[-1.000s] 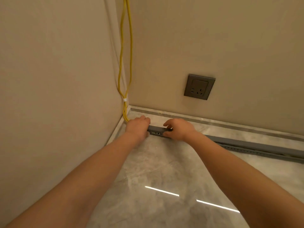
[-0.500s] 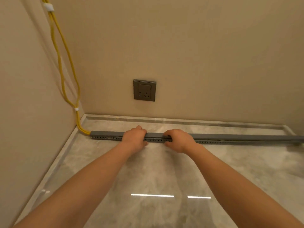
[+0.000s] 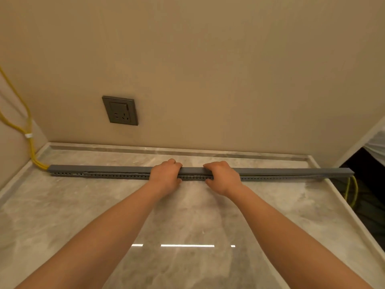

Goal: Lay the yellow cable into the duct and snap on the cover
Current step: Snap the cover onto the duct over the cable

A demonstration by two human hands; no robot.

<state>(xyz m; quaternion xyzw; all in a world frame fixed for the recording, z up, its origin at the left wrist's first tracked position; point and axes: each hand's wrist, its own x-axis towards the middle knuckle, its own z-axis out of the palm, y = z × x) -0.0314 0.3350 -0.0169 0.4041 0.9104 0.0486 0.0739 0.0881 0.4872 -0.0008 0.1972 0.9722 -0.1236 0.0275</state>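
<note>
A long grey slotted duct (image 3: 116, 175) lies on the marble floor, parallel to the back wall, with its grey cover (image 3: 100, 169) on top. The cover sits slightly raised toward the right end (image 3: 333, 171). My left hand (image 3: 166, 174) and my right hand (image 3: 223, 176) both clasp the duct and cover near the middle, fingers over the top, thumbs at the front. The yellow cable (image 3: 31, 147) comes down the left wall, tied with a white band, and enters the duct's left end. It exits at the right end (image 3: 352, 190) and hangs over the floor's edge.
A dark grey wall socket (image 3: 120, 110) sits on the back wall above the duct. A raised marble skirting (image 3: 187, 150) runs along the walls. At the right the floor ends at an edge (image 3: 341, 207) with a dark drop beyond it.
Both hands have slid rightward along the duct, from the left end to the middle. The view has followed, so the duct's right end and the cable's exit now show.
</note>
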